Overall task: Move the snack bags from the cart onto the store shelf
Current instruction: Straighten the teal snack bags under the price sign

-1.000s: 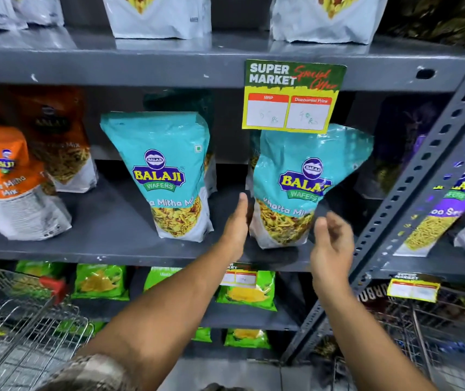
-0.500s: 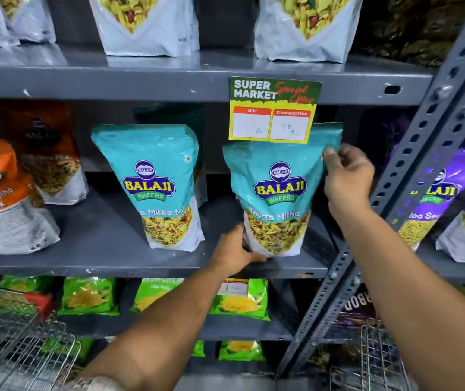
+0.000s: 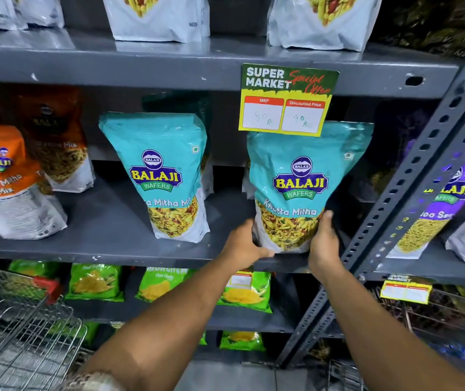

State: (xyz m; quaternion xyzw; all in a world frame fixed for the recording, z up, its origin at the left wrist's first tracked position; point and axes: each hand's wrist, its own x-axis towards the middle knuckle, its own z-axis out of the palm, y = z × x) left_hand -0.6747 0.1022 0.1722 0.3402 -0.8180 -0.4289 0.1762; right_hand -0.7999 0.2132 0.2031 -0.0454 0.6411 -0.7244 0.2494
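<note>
A teal snack bag [image 3: 302,176] stands upright near the right end of the grey middle shelf [image 3: 107,232], under a price sign. My left hand [image 3: 244,244] grips its lower left corner and my right hand [image 3: 323,241] grips its lower right side. A second teal snack bag [image 3: 163,176] stands upright to the left of it, untouched. The wire cart [image 3: 19,331] sits at the bottom left; its inside is mostly out of view.
Orange bags [image 3: 8,179] stand at the shelf's left, purple bags [image 3: 440,198] in the bay to the right past a perforated upright [image 3: 412,176]. White bags [image 3: 158,15] fill the shelf above, green bags [image 3: 96,280] the shelf below. A special-offer sign [image 3: 286,100] hangs over the held bag.
My right hand has dropped from the bag's top right corner to its lower right side. The bag now stands straighter, held between both hands at its base.
</note>
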